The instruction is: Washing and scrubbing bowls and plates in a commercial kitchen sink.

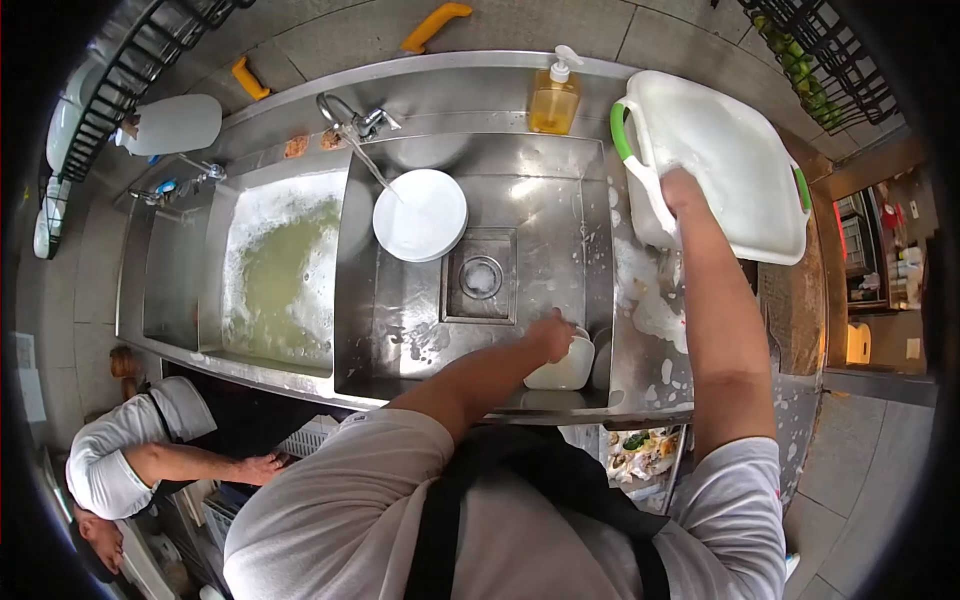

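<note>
My left hand (552, 337) is low in the right-hand basin of the steel sink, at the upper rim of a white container (564, 370). Its fingers close over that rim; the container leans near the basin's front right corner. My right hand (679, 190) reaches over the near left edge of a large white plastic tub (739, 161) with green-trimmed handles. Suds lie in this tub, and my right fingertips are hidden there. White plates (422, 216) sit stacked in the same basin, with water from the tap (365, 124) running onto them.
Left of this basin (540, 161), another basin holds cloudy, foamy water (289, 255). A yellow soap pump bottle (555, 101) stands on the back ledge. Black racks (825, 60) hang at the upper corners. Food scraps (641, 454) lie below the front edge. Another person's arm (202, 463) is at lower left.
</note>
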Motion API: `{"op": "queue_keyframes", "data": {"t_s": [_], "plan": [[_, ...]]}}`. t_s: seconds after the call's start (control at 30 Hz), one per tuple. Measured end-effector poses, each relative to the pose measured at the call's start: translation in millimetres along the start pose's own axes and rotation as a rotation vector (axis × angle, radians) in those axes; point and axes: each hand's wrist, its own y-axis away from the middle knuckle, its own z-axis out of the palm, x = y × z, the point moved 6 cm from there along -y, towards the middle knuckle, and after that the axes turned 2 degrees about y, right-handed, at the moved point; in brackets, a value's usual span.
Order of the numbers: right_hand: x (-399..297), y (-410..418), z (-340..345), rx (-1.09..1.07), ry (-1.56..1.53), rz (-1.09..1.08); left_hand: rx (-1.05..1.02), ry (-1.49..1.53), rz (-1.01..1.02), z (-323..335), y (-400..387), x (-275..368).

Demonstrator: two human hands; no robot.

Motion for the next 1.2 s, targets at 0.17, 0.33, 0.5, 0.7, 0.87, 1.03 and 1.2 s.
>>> {"op": "queue_keyframes", "data": {"t_s": [0.17, 0.33, 0.5, 0.7, 0.87, 1.03, 1.2], "plan": [[-20.2, 6.3, -5.7, -0.032, -0.037, -0.042, -0.105, 0.11, 0.234, -24.0, 16.8, -22.9], [7.1, 9.1, -10.3, -0.032, -0.14, 0.019, 0.062, 0.152, 0.487, -127.6, 97.3, -32.5], [-18.1, 28.6, -60.5, 0.305, -0.378, 0.028, 0.95, -0.031, 0.263, -218.3, 219.0, -78.6], [-149.5, 173.0, -30.2, 0.425, -0.689, -0.631, 0.912, 1.722, -0.337, -179.2, 241.5, -119.6], [-292.4, 286.8, 47.3, 0.035, -0.231, -0.928, 0.691, 1.866, 0.023, -187.8, 248.6, -56.2], [-320.0, 295.7, 63.5, -0.284, -0.516, -1.284, 0.384, 1.997, 0.044, -160.8, 246.4, -78.8], [-312.3, 278.3, 47.6, 0.074, 0.114, -1.016, 0.685, 1.89, -0.013, -189.5, 261.9, -78.4]]}}
